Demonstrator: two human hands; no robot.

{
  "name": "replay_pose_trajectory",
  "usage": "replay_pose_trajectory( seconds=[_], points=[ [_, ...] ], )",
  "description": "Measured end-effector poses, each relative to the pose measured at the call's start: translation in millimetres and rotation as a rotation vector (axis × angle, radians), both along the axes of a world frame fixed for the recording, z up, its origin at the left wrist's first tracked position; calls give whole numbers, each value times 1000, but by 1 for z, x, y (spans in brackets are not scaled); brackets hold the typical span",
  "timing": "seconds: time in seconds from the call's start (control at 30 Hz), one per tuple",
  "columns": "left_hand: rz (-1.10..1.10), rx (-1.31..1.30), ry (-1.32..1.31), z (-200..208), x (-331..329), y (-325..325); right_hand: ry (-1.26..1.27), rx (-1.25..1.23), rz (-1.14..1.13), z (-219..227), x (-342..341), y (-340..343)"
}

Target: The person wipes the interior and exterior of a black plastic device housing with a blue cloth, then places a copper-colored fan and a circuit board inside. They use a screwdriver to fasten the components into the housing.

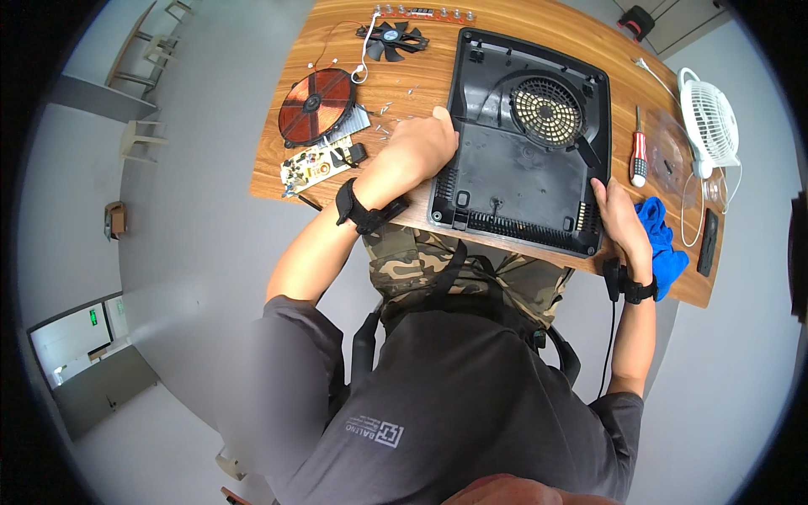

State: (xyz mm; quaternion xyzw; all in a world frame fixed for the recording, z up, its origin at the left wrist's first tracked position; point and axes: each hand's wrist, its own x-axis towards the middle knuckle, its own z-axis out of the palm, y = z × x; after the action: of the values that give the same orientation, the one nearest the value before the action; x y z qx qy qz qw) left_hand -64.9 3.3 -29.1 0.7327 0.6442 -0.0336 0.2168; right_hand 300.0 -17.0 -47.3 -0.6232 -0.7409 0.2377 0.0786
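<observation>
A black plastic induction cooker base shell (pixel 522 181) lies hollow side up at the front of the table, its round vent grille toward the far end. My left hand (pixel 421 147) is closed on the shell's left edge. On the right edge, low down, my right hand (pixel 621 219) grips with the thumb on top and the fingers mostly hidden. Left of the shell are a copper induction coil (pixel 316 105), a circuit board (pixel 318 168) and a black cooling fan (pixel 392 40). Several small screws (pixel 385 109) lie scattered near my left hand.
Right of the shell lie a red-handled screwdriver (pixel 639 151), a blue cloth (pixel 662 244) and a black bar-shaped part (pixel 709 242). A small white desk fan (pixel 709 122) stands at the right edge with its cable. A strip board (pixel 425 13) lies along the far edge of the wooden table (pixel 547 17).
</observation>
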Motion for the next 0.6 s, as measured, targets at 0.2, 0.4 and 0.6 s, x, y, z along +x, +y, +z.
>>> replay_pose_trajectory(
  seconds=[0.2, 0.4, 0.6],
  points=[
    [-36, 42, -13, -8, -4, 1, 21, 14, 1, -2, 1, -1],
    [-55, 75, -33, -8, -6, -2, 10, 24, 1, -3, 1, -2],
    [-70, 63, 26, -1, -5, 0, -26, 75, 24, -9, 3, 0]
  ],
)
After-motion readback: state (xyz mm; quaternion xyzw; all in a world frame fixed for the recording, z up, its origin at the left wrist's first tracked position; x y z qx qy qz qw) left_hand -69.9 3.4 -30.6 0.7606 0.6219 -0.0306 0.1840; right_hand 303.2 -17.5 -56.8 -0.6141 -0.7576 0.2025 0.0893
